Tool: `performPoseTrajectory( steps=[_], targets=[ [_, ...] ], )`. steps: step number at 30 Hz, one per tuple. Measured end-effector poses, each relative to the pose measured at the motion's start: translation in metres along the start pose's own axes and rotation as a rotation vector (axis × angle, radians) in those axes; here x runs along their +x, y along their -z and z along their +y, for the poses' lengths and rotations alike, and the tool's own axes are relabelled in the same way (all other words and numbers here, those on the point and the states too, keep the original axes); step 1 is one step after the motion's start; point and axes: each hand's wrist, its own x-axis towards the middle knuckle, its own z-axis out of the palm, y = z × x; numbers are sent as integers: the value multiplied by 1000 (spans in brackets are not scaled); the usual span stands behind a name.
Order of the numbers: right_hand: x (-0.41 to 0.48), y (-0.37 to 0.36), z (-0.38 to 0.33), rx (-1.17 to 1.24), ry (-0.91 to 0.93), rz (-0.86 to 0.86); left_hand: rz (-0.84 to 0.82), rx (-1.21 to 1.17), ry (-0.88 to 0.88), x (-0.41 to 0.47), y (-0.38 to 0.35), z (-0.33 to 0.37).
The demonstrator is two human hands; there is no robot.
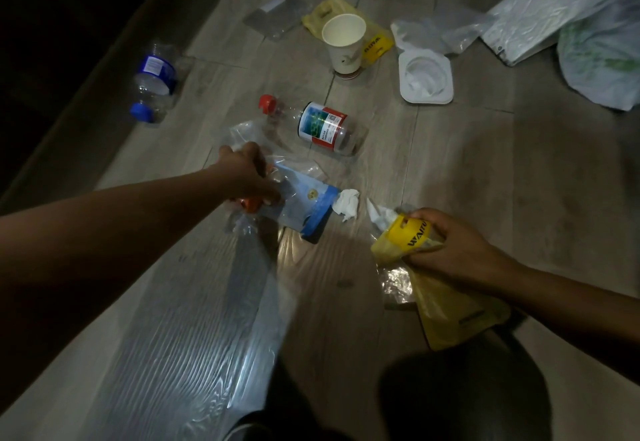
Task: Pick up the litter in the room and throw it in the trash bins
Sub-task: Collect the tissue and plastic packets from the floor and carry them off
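A: Floor?
B: Grey wood-grain plank floor [450,170], semi-gloss, shines under light.
A: Yr hands?
B: My right hand [460,250]: thin yellow plastic bag [433,295], crinkly. My left hand [242,170]: clear glossy plastic film [239,130]. White crumpled tissue [346,205]: matt, soft.

Yellow bag [436,288] with black lettering, red-capped bottle [325,127], blue-labelled bottle [154,82], white cup [344,44], floor [467,163] seemingly grey wood-grain.
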Motion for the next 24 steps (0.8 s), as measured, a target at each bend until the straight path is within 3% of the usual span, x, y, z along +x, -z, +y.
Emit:
performPoseTrajectory(
  steps=[6,11,24],
  targets=[
    [4,-2,-2,-1,11,-12,2,-181,-48,-7,-8,-2],
    [3,2,-5,3,53,13,102,-226,-170,-22,-15,3],
    [-19,35,-22,156,93,106,183,-571,-152,-82,14,45]
  ],
)
